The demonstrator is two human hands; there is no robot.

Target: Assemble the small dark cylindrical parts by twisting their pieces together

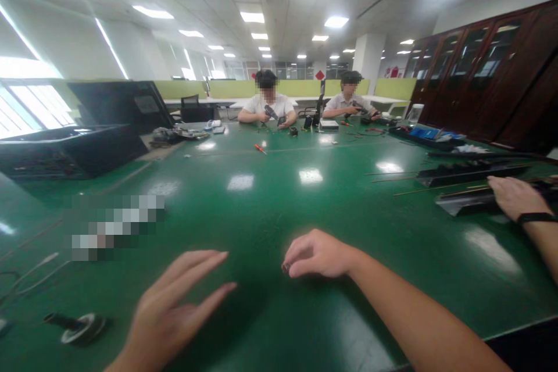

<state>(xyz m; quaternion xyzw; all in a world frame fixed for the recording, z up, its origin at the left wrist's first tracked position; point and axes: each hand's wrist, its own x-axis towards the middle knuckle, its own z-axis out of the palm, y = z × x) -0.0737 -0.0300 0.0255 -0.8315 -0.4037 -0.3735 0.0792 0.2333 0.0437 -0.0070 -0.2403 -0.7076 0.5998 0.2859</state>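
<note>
My left hand (174,302) is over the near part of the green table, its thumb and fingers apart with nothing between them. To its right, my right hand (320,254) is closed in a pinch. A small dark brownish piece (285,268) shows at its fingertips, too small and blurred to name exactly. Left of my left hand lies a round part with a dark stem (82,327), on the table and touched by neither hand.
A co-worker's hand (518,195) with a black wristband rests on dark metal channels (462,200) at right. Two people sit across the green table (279,197), holding tools. An orange screwdriver (260,149) lies mid-table. A large black case (72,151) stands at left.
</note>
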